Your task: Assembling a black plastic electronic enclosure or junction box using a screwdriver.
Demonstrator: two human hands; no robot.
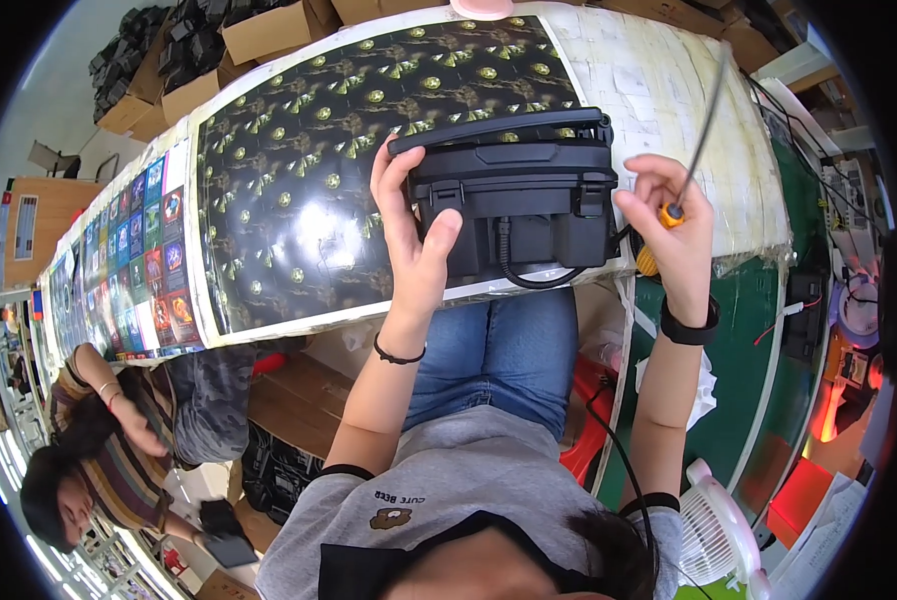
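At the far left, a co-worker (119,450) in a striped top is sitting below the table's near edge, well apart from the work. Above, a sheet of small coloured pictures (134,265) is covering the left end of the table (659,90). Next, a dark patterned sheet (289,190) is stretching toward the middle, leaving wide room on the box's left and a deep strip behind it.

The left hand (414,225) is clamping the left end of the black box (529,165), its fingers curling by the end of the carry handle (499,128) and its thumb lying in front. The box is standing close to the table's near edge, latches facing the person, and a black cable (539,284) is looping below its front. Its underside is hidden, so whether it is resting fully on the table is hard to tell.

Just beside the box's right end, the right hand (681,225) is closing around the yellow grip of a screwdriver (648,263), whose long shaft is pointing up toward the far edge. White table top is running on past this hand. Nearer the person, a green surface (734,370) is spreading rightward, and a pink-and-white fan (714,525) is standing at the lower right.
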